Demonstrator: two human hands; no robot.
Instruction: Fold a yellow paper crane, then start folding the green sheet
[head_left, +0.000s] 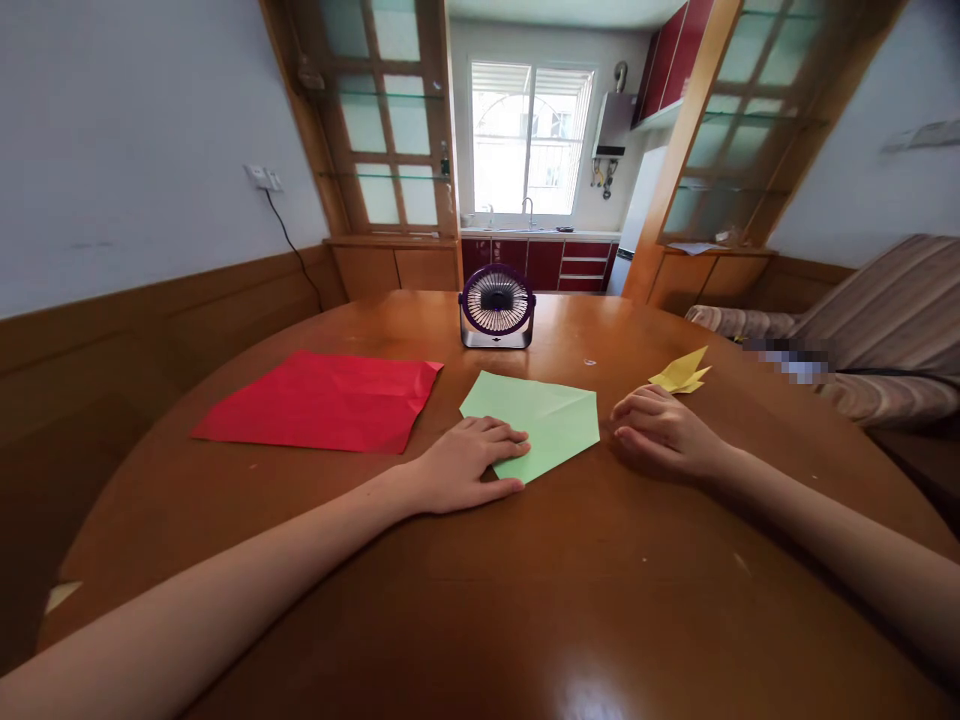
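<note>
Round wood table (525,600) w/ red paper (322,402), green folded sheet (551,415), yellow origami (681,372), mini fan (496,307).

The left hand (466,464) lies over the near left corner of the green paper (541,418), so that corner and the folds beneath the fingers stay hidden. Both forearms run out of the picture at the bottom and side edges, and the near rim of the wooden table (525,600) is cut off as well. A patch beside the striped sofa (885,330) is blurred, and the folded yellow paper (682,372) is too small to tell its shape.
</note>
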